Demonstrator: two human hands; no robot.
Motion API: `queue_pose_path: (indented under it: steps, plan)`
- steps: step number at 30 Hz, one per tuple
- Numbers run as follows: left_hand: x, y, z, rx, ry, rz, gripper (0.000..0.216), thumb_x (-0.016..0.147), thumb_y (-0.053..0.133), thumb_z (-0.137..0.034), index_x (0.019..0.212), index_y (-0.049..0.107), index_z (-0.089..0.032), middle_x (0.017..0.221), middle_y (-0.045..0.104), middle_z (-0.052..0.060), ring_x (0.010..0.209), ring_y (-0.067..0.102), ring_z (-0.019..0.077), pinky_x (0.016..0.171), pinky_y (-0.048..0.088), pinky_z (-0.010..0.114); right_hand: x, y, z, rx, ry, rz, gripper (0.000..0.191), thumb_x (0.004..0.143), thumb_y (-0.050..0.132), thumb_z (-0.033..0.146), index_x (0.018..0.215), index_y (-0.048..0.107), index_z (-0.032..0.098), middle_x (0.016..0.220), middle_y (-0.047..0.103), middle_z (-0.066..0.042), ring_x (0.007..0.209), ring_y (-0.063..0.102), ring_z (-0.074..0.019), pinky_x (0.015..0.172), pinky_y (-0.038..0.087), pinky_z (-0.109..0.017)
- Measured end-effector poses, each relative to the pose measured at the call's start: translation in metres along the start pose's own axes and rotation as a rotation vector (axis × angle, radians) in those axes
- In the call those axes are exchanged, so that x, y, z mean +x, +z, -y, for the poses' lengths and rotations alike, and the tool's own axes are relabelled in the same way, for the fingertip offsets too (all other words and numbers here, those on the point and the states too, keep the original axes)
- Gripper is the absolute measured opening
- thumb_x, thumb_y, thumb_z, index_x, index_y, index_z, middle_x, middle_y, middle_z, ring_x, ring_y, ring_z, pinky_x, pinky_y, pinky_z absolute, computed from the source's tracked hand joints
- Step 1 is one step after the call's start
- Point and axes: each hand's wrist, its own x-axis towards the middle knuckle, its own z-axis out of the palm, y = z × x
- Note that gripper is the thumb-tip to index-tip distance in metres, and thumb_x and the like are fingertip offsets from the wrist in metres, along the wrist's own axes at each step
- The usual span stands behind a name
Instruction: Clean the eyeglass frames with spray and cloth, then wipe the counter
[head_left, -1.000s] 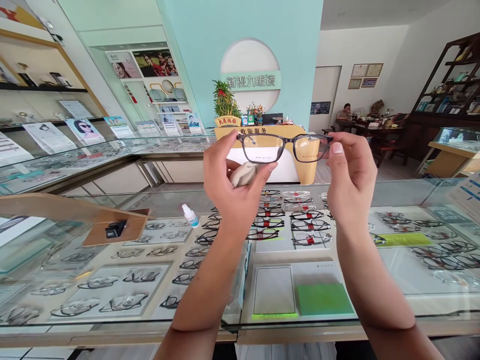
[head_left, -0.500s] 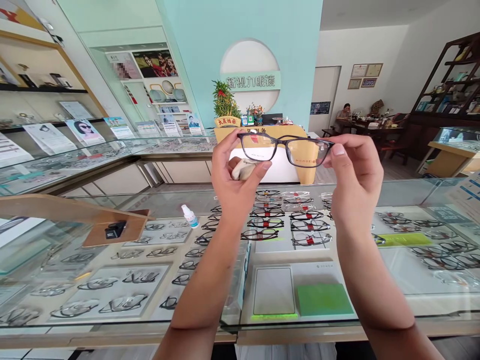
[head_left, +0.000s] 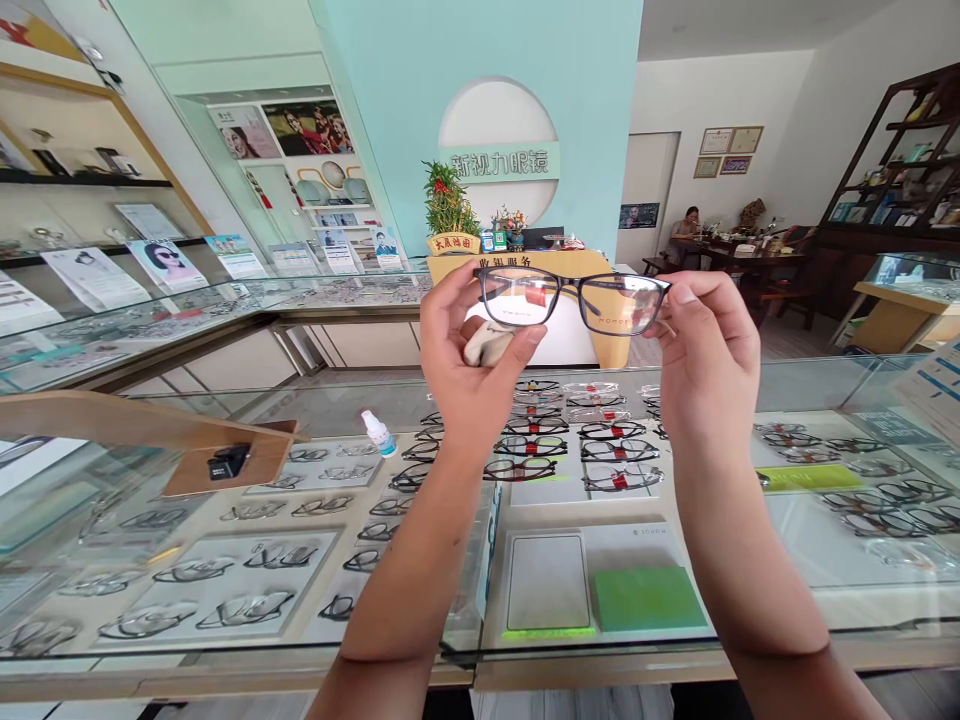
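A pair of dark-framed eyeglasses (head_left: 570,285) is held up level above the glass counter, with clear lenses that carry small print and a red tag. My left hand (head_left: 476,365) grips the frame at its left end, and a crumpled pale cloth (head_left: 487,342) is tucked in the same palm. At the frame's right end, my right hand (head_left: 709,345) pinches the corner between thumb and fingers. Rows of eyeglasses (head_left: 532,445) with red tags lie below and beyond my hands. A white spray bottle (head_left: 379,434) stands left of my left forearm.
The glass display counter (head_left: 480,665) spans the front, with a green box (head_left: 650,598) inside. A wooden stand (head_left: 247,455) is at left. Farther back are a reception desk (head_left: 611,345), a potted plant (head_left: 448,200) and a person (head_left: 686,232) seated at a dark table.
The eyeglasses have tilted slightly, so the folded temples and red tag show differently through the lenses. Both hands keep their hold, with my right hand shifted a little to the left.
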Motion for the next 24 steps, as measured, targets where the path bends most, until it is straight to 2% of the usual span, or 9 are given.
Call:
queue_pose_path:
  steps: [3, 9, 12, 15, 17, 20, 22, 24]
  plan:
    - [0.0, 0.001, -0.006, -0.089, -0.022, 0.023, 0.082, 0.087, 0.082, -0.069, 0.155, 0.048, -0.037, 0.133, 0.073, 0.011, 0.125, 0.074, 0.0324, 0.095, 0.066, 0.047, 0.0, 0.0, -0.002, -0.011, -0.005, -0.004, 0.02, 0.106, 0.067, 0.048, 0.098, 0.071, 0.03, 0.094, 0.066, -0.002, 0.091, 0.068, -0.019, 0.08, 0.059, -0.035]
    - [0.0, 0.005, -0.017, -0.218, -0.042, -0.042, 0.085, 0.08, 0.087, -0.072, 0.149, 0.052, -0.037, 0.129, 0.073, 0.01, 0.116, 0.076, 0.0298, 0.092, 0.066, 0.045, 0.002, 0.001, 0.001, 0.059, 0.088, -0.022, 0.019, 0.104, 0.069, 0.044, 0.092, 0.071, 0.029, 0.093, 0.067, -0.002, 0.093, 0.068, -0.0193, 0.085, 0.059, -0.035]
    - [0.0, 0.006, -0.021, -0.246, -0.075, -0.075, 0.089, 0.075, 0.092, -0.07, 0.147, 0.053, -0.036, 0.129, 0.072, 0.01, 0.113, 0.076, 0.0286, 0.089, 0.066, 0.042, 0.004, -0.002, -0.002, 0.139, 0.124, 0.026, 0.021, 0.105, 0.065, 0.049, 0.1, 0.075, 0.03, 0.099, 0.07, -0.003, 0.095, 0.07, -0.0195, 0.083, 0.06, -0.036]
    - [0.0, 0.007, -0.027, -0.283, -0.168, -0.102, 0.094, 0.068, 0.099, -0.065, 0.145, 0.056, -0.034, 0.13, 0.072, 0.009, 0.113, 0.076, 0.0281, 0.085, 0.065, 0.039, 0.007, -0.006, -0.008, 0.165, 0.109, 0.1, 0.026, 0.109, 0.059, 0.05, 0.11, 0.077, 0.032, 0.105, 0.072, -0.005, 0.099, 0.073, -0.021, 0.085, 0.062, -0.038]
    - [0.0, 0.008, -0.032, -0.367, -0.286, -0.123, 0.088, 0.066, 0.102, -0.058, 0.14, 0.06, -0.035, 0.127, 0.074, 0.007, 0.106, 0.076, 0.0248, 0.077, 0.063, 0.034, 0.007, -0.006, -0.011, 0.151, 0.094, 0.112, 0.02, 0.108, 0.062, 0.045, 0.111, 0.078, 0.033, 0.109, 0.075, -0.004, 0.104, 0.075, -0.0219, 0.089, 0.063, -0.04]
    - [0.002, 0.008, -0.041, -0.593, -0.588, -0.094, 0.067, 0.069, 0.101, -0.048, 0.126, 0.068, -0.033, 0.111, 0.076, 0.002, 0.073, 0.068, 0.0122, 0.054, 0.051, 0.022, 0.005, 0.0, -0.011, 0.069, 0.018, 0.194, 0.014, 0.103, 0.071, 0.04, 0.115, 0.078, 0.037, 0.122, 0.078, -0.001, 0.118, 0.074, -0.0243, 0.1, 0.064, -0.044]
    - [0.005, 0.009, -0.046, -0.766, -0.819, 0.0, 0.053, 0.072, 0.099, -0.046, 0.115, 0.072, -0.029, 0.1, 0.076, 0.0, 0.056, 0.053, 0.0054, 0.042, 0.038, 0.018, 0.004, 0.004, -0.01, -0.009, -0.076, 0.274, 0.019, 0.102, 0.075, 0.041, 0.121, 0.078, 0.039, 0.129, 0.078, -0.001, 0.128, 0.071, -0.0262, 0.107, 0.062, -0.048]
    - [0.008, 0.009, -0.048, -0.924, -1.019, 0.116, 0.039, 0.08, 0.094, -0.043, 0.107, 0.074, -0.024, 0.095, 0.075, 0.001, 0.051, 0.045, 0.0025, 0.038, 0.031, 0.015, 0.004, 0.006, -0.009, -0.046, -0.156, 0.305, 0.021, 0.101, 0.077, 0.041, 0.122, 0.08, 0.04, 0.131, 0.078, 0.0, 0.133, 0.07, -0.0274, 0.112, 0.06, -0.052]
